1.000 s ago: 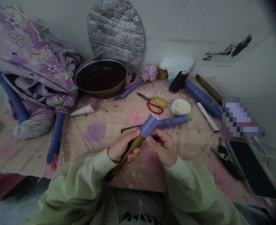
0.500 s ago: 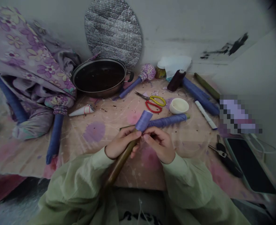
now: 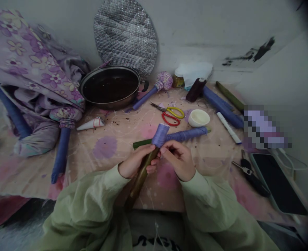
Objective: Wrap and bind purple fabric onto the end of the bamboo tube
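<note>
A brown-green stick (image 3: 140, 176), bamboo-like, slants up from my lap, its upper end wound with a purple wrap (image 3: 160, 135). My left hand (image 3: 137, 160) is closed round the stick just under the wrap, thumb on top. At the wrap's lower edge, my right hand (image 3: 178, 160) pinches with thumb and forefinger; what lies in the pinch is too small to make out. Behind the wrap, a second purple-wound stick (image 3: 186, 134) with a green end lies across the table. Scissors (image 3: 171, 113) with red and yellow handles and a small white bowl (image 3: 199, 118) rest beyond it.
Left are a black pan (image 3: 109, 101), floral cloth (image 3: 39, 59) and purple-handled pieces (image 3: 61, 153). A dark thread spool (image 3: 195, 90), a jar (image 3: 178, 79) and a white marker (image 3: 228, 128) sit farther back. Keys (image 3: 244, 169) and a phone (image 3: 278, 183) lie right.
The wrapped end of the stick has shifted slightly left and turned in my left hand. My right fingers came in to the wrap's lower edge and stay there, now slightly apart from the left thumb.
</note>
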{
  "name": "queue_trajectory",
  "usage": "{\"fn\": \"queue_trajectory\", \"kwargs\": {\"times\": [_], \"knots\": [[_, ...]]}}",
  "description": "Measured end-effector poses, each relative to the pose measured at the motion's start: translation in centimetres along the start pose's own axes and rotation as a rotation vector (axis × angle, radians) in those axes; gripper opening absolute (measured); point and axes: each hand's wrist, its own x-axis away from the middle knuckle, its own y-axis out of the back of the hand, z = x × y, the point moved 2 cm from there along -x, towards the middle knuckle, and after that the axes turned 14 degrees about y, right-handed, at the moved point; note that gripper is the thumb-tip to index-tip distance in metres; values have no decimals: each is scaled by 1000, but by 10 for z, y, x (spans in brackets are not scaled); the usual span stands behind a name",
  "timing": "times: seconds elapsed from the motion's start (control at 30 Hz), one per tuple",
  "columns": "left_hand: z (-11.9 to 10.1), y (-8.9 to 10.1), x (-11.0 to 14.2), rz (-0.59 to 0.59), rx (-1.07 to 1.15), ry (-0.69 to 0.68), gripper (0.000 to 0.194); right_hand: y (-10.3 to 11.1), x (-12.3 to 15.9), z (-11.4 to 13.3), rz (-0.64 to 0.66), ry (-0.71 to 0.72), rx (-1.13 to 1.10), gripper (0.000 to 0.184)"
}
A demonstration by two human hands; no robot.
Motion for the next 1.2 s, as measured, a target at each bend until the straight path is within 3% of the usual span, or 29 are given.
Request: {"fn": "queue_trajectory", "kwargs": {"times": [0.2, 0.4, 0.53, 0.7, 0.8, 1.07, 1.2], "knots": [[3, -3, -1, -61, -42, -28, 33, -1, 0, 3, 24, 36, 17, 11], [3, 0, -2, -38, -56, 37, 41, 0, 2, 1, 52, 71, 67, 10], [1, 1, 0, 45, 20, 105, 44, 1, 3, -2, 44, 47, 81, 12], [2, 0, 1, 302, 178, 218, 40, 0, 3, 2, 27, 58, 78, 13], [3, 0, 2, 409, 231, 203, 35, 0, 2, 4, 5, 63, 70, 14], [4, 1, 2, 377, 159, 166, 28, -1, 1, 6, -3, 76, 82, 11], [6, 4, 2, 468, 200, 224, 28, -1, 0, 5, 36, 76, 38, 8]]}}
